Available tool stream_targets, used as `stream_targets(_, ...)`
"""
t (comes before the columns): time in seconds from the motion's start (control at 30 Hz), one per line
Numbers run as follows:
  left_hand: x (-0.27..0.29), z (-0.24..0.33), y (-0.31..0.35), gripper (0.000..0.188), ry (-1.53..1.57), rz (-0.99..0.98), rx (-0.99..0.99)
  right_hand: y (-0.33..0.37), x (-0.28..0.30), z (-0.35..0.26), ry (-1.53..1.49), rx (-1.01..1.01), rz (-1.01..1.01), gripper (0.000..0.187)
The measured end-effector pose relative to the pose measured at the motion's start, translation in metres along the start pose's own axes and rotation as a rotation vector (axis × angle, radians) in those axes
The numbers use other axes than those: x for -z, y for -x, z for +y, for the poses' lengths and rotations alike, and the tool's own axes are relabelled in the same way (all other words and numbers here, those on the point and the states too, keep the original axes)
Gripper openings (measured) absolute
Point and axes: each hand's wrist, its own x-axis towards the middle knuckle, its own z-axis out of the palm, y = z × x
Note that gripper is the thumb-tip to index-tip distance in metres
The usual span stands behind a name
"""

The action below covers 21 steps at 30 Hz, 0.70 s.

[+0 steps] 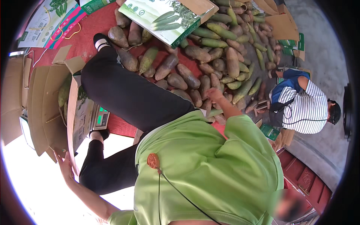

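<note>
Near: green shirt [210, 161]; far: heaped vegetables [232, 62].
Left hand [66, 167] loosely open at carton [83, 122]; right hand [215, 95] part-curled, hold unclear; carton's contents [63, 94] half-hidden.

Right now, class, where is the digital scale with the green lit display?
In the head view, the digital scale is left of centre, just right of the open cardboard box and above a black shoe.

The radish-like veg. [232, 62] are thick and long, w/ rounded or tapered ends, green to purplish-brown. They lie loose in many directions, heaped close tog., partly on the red floor covering [90, 28]. The cardboard box [81, 123], at far L, is open, flaps spread; green veg. [64, 92] shows inside.
</note>
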Motion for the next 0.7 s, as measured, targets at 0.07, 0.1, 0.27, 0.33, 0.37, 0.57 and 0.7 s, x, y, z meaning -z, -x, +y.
stream_targets(0.07,-0.007,-0.003,-0.006,0.082,-0.011,-0.017,-0.017,0.008,0.035,-0.012,-0.01,-0.195,0.027,0.022)
stream_targets(0.1,-0.009,-0.003,-0.008,0.083,-0.026,-0.022,-0.033,-0.003,0.049,0.002,0.082,-0.196,0.016,0.024)
stream_targets(0.27,-0.001,-0.005,0.003,0.085,-0.077,0.036,-0.035,0.018,0.08,-0.028,-0.344,-0.253,0.196,0.028)
stream_targets(0.33,-0.004,-0.009,-0.001,0.084,-0.067,0.028,-0.052,0.03,0.081,-0.027,-0.377,-0.275,0.184,0.029)
stream_targets(0.37,-0.006,-0.013,-0.004,0.084,-0.019,0.032,-0.072,0.033,0.076,-0.022,-0.382,-0.285,0.19,0.029)
stream_targets(0.57,0.001,-0.028,-0.007,0.083,0.053,0.068,-0.147,0.033,0.026,0.03,-0.317,-0.312,0.091,0.017)
stream_targets(0.7,0.0,-0.029,-0.012,0.084,0.079,0.083,-0.14,0.054,-0.005,0.04,-0.338,-0.39,-0.027,0.012)
